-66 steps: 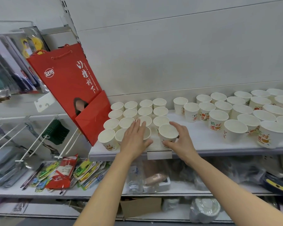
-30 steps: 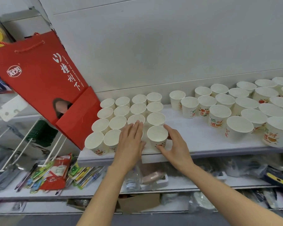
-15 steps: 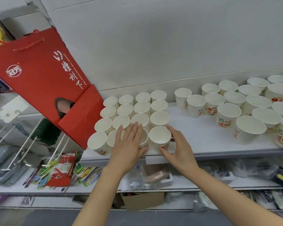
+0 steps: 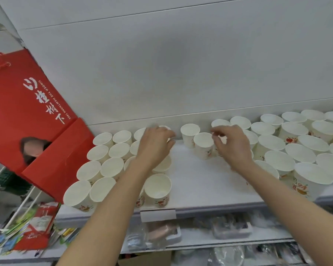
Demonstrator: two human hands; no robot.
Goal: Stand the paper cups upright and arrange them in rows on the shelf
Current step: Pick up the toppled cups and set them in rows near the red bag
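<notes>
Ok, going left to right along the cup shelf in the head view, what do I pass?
Red paper bag → tidy block of cups → left hand → two lone cups → right hand → loose crowd of cups.

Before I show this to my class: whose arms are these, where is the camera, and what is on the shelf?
No machine here: these are a person's two bare arms, filmed by one wide camera worn on the head, looking forward and down. The left hand reaches over the back of a tidy block of paper cups standing upright in rows on the white shelf. The right hand is at the looser cups further right, beside a single cup; motion blur hides whether either hand grips anything. A red paper bag leans at the shelf's left end, and packaged goods lie on lower shelves.
</notes>
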